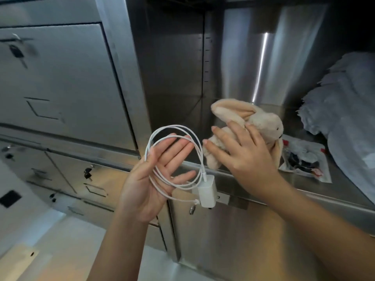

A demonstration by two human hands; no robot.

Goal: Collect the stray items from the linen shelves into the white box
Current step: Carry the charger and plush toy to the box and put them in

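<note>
A coiled white charger cable [176, 126] hangs in loops over my left hand [158, 175], which is held palm up with straight fingers in front of the shelf edge. The cable's white plug adapter [206, 193] dangles below the fingers. On the steel shelf [316, 185] lies a beige plush rabbit [261, 120]. My right hand [243, 155] rests on top of the rabbit with fingers spread and straight. No white box is in view.
A printed plastic packet [304, 159] lies on the shelf right of the rabbit. Pale blue folded linen [349, 122] fills the shelf's right side. Steel locker doors with keys [60, 78] stand at the left, a lower cabinet door [233, 240] below the shelf.
</note>
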